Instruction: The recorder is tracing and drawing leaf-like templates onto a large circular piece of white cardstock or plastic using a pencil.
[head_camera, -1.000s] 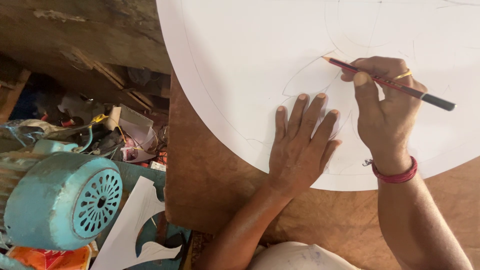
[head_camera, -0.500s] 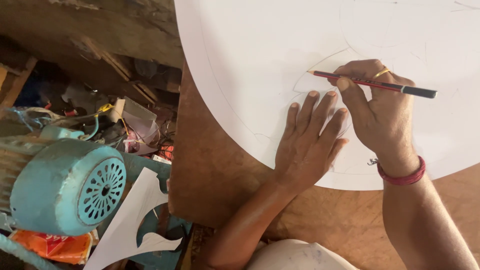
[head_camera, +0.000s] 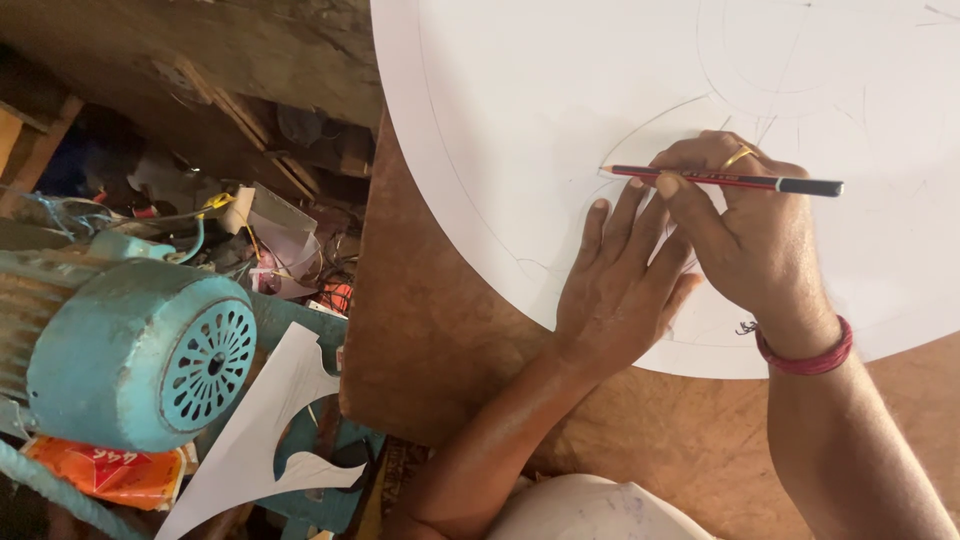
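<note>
Wooden table (head_camera: 450, 330), white board (head_camera: 520, 110) edge, pencil (head_camera: 720, 180)

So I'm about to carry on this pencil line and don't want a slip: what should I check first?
1. Left hand flat on the white board: ok.
2. Right hand gripping the red pencil: ok.
3. Pencil tip on the drawn curve: ok.
4. Board fully supported by the brown table: cannot tell, its edges run out of view.
5. Tip sharpness: cannot tell.

White round board (head_camera: 560, 110) cut off at top and right edges; pencilled lines beneath the hands hidden
</note>
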